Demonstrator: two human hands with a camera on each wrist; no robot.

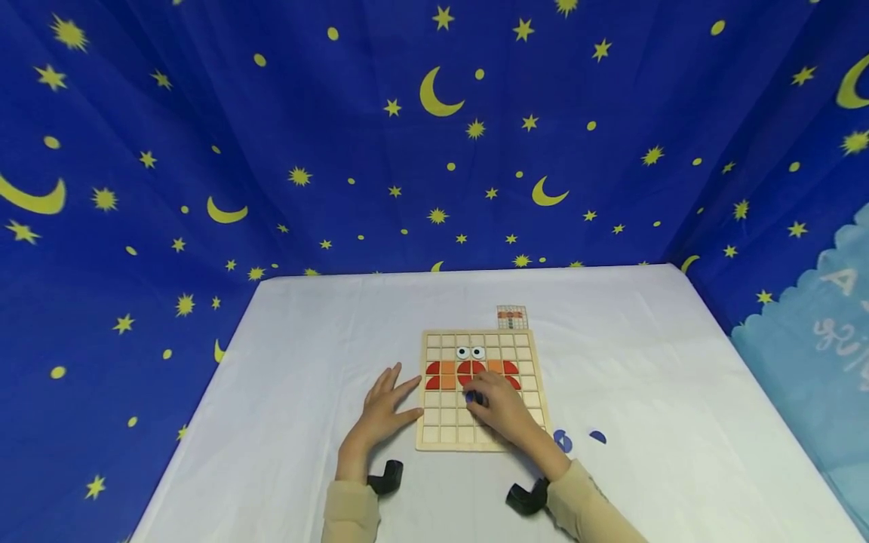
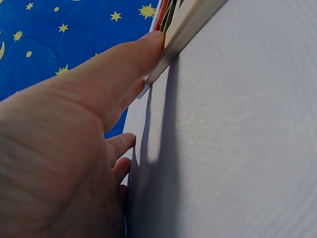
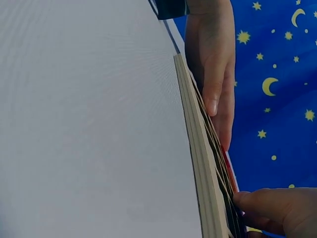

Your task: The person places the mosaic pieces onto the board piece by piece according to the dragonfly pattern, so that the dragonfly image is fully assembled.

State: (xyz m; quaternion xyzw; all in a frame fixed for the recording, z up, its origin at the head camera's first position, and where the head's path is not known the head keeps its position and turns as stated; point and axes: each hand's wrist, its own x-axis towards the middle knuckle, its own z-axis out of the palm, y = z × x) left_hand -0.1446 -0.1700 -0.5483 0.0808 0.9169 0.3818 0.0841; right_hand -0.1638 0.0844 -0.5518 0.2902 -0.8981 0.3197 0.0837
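A square wooden grid board [image 1: 434,435] lies on the white table. Two white eye discs [image 1: 463,352], red rounded pieces [image 1: 433,368] and orange squares [image 1: 447,375] fill some of its upper cells. Over the middle of the board, my right hand [image 1: 502,407] pinches a small dark blue piece [image 1: 470,396], whose shape is partly hidden by the fingers. My left hand [image 1: 382,415] rests at the board's left side with fingers spread. Its thumb touches the board's edge [image 2: 185,37] in the left wrist view.
A small pattern card [image 1: 511,317] lies just behind the board. To the board's right are loose blue pieces [image 1: 562,441] and one blue half-round piece [image 1: 597,437]. Black wrist devices [image 1: 388,478] hang at both wrists. A blue star-printed cloth [image 1: 353,136] surrounds the table.
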